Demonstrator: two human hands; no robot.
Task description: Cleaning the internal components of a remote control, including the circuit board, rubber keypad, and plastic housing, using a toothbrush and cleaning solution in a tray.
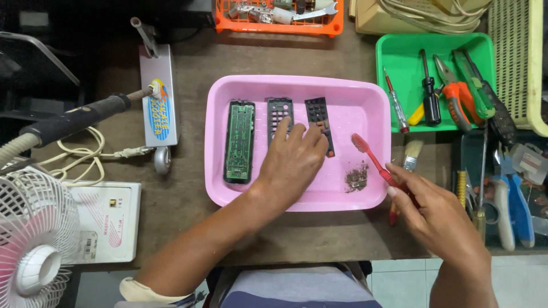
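Observation:
A pink tray (365, 97) sits in the middle of the brown table. Inside lie a green circuit board (239, 141), a dark remote cover with button holes (278, 111) and a black rubber keypad (317, 113). My left hand (292, 162) rests palm down in the tray, its fingertips touching the cover and the keypad. My right hand (432, 214) holds a red toothbrush (371, 155) by its handle, the bristle head raised over the tray's right side. A small heap of dark dirt (356, 177) lies below the brush head.
A green tray (388, 60) holds screwdrivers and orange pliers. More tools and a paintbrush (412, 154) lie at the right. An orange basket (279, 23) is at the back. At the left are a soldering iron (80, 117), a white box (108, 219) and a white fan (31, 239).

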